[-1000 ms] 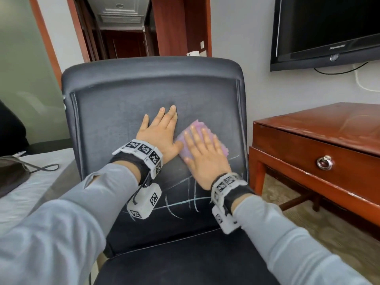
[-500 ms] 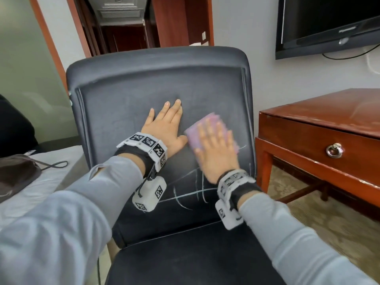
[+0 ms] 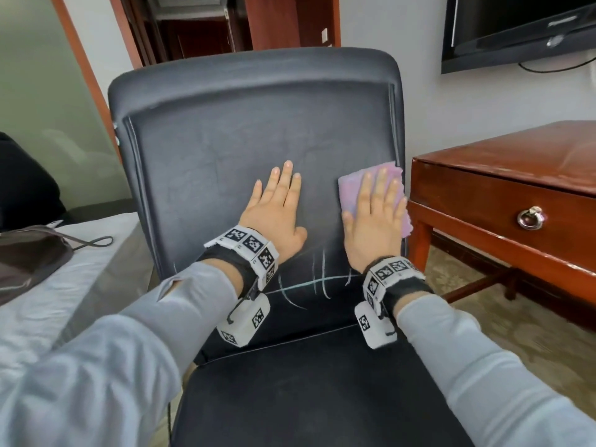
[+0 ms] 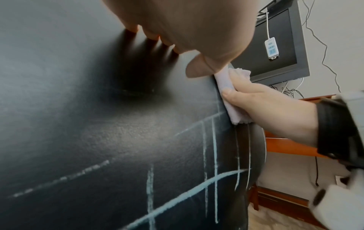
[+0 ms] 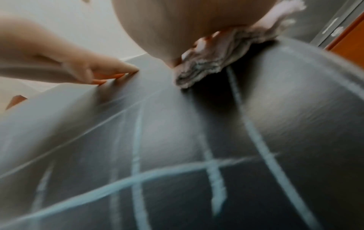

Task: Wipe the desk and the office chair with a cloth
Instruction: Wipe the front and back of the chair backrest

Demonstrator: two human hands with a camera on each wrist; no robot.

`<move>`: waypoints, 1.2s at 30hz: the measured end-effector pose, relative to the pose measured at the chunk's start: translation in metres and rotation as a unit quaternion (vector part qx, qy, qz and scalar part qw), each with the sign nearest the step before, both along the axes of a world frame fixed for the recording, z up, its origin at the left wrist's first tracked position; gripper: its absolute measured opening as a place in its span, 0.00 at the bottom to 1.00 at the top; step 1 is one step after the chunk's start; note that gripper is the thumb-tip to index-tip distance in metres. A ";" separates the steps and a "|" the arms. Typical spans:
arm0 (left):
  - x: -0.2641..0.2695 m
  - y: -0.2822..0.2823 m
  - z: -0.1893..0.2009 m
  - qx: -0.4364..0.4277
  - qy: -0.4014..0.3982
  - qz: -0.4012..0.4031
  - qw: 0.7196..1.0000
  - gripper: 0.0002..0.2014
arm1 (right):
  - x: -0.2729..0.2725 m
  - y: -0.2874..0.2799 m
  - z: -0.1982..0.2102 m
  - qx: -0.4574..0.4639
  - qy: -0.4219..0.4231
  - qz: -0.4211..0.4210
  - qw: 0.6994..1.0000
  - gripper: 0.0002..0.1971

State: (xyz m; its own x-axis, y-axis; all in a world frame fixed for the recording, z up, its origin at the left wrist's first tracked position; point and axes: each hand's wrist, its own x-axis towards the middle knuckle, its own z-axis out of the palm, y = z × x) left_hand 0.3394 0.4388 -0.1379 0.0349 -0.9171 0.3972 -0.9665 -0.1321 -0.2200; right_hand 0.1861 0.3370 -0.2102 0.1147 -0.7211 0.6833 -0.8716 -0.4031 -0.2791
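Both hands lie flat on the chair back [image 3: 225,150]: left hand [image 3: 274,208] bracing bare, right hand [image 3: 374,217] pressing the pink cloth [image 3: 350,188] at the right edge. Chalk lines [image 3: 317,279] remain below; overlapping downward strokes with firm pressure should clear them.

The office chair [image 3: 225,150] is black, its backrest marked with pale blue chalk lines [image 3: 317,279] crossing in a rough grid. The cloth [image 3: 350,191] is pale pink-lilac. The desk [image 3: 503,195] is glossy reddish-brown wood; the sleeves [image 3: 135,343] are light grey.
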 end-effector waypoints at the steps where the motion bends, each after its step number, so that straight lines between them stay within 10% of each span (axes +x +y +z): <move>1: -0.002 -0.001 -0.002 -0.004 -0.004 0.006 1.000 0.46 | 0.011 0.010 -0.006 -0.003 0.006 0.012 1.000 0.38; 6: -0.011 -0.005 -0.015 -0.010 -0.018 0.025 0.999 0.43 | 0.015 0.022 -0.044 -0.068 0.190 0.115 0.973 0.40; 12: -0.008 -0.006 -0.016 -0.017 -0.017 0.019 1.000 0.47 | 0.002 0.008 -0.012 -0.001 -0.013 0.011 1.000 0.38; 18: -0.004 -0.007 -0.015 -0.017 -0.020 0.016 1.000 0.45 | 0.006 0.016 -0.048 -0.070 0.148 0.119 0.979 0.39; 36: -0.030 -0.017 -0.027 0.017 -0.079 -0.027 0.996 0.42 | -0.006 0.019 -0.059 0.065 -0.200 0.006 0.978 0.48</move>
State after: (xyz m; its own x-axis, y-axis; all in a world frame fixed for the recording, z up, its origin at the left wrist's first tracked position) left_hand 0.3097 0.4216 -0.1649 -0.0749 -0.9287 0.3633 -0.9253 -0.0711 -0.3725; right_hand 0.1799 0.3560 -0.2689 -0.1337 -0.8046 0.5785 -0.6772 -0.3521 -0.6461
